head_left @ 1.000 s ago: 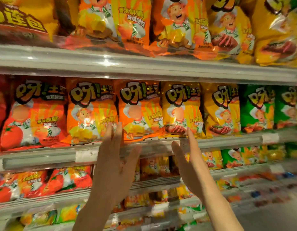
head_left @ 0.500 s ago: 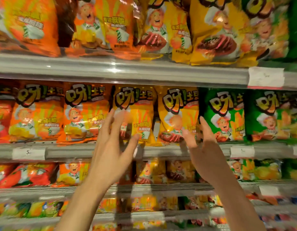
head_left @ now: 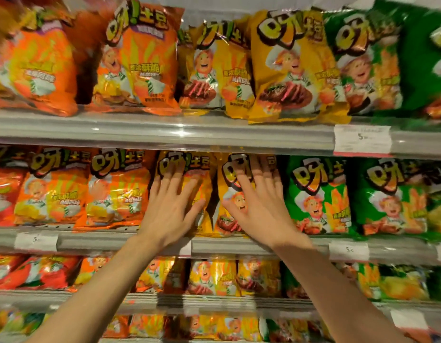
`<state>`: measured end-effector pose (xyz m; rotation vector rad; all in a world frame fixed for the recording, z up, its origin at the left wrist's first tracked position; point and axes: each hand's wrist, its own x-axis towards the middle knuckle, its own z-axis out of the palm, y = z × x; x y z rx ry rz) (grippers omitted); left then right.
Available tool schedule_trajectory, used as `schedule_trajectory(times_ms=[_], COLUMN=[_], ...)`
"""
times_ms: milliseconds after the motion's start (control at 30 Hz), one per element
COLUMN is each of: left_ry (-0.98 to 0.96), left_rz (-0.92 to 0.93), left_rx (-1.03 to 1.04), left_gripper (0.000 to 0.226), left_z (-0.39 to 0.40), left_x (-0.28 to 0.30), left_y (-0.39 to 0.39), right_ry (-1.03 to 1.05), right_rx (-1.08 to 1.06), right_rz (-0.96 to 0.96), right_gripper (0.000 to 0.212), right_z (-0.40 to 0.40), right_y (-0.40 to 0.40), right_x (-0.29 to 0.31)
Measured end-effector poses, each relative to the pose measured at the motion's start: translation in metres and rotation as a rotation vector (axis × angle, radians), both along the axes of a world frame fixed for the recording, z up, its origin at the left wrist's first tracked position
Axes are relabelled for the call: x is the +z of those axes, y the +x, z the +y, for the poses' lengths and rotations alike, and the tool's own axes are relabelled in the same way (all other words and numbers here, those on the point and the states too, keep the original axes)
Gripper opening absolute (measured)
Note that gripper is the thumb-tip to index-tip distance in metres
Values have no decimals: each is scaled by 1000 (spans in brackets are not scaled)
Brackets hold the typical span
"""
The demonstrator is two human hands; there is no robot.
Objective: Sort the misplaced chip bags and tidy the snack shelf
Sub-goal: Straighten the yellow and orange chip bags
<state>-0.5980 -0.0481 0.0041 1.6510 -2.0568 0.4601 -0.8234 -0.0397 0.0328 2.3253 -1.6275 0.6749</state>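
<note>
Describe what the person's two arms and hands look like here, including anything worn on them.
Both forearms are bare, with no sleeve in view. The left hand and right hand wear no gloves. No rings, watch, bracelet or markings can be made out, though the picture is slightly blurred.

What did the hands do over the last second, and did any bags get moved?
Both hands rose from in front of the shelf rail and went forward. Now the left hand lies flat, fingers spread, on one yellow bag, and the right hand on the yellow bag beside it. Neither grips anything. The orange bags and green bags sit in their rows as before.
</note>
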Motion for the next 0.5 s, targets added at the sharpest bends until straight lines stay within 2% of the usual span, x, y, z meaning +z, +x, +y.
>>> schedule_trajectory(times_ms=[133,500], left_ry=[1,-30], left_rz=[-3,16], left_rx=[-11,71], left_gripper=[60,62], left_z=[-6,-9], left_x=[-4,-16], left_y=[-3,-10], right_ry=[-43,-128], right_rx=[-5,-116], right_rz=[64,21], right_gripper=[76,76], right_z=[-16,-22], right_y=[9,16], right_x=[-6,-18])
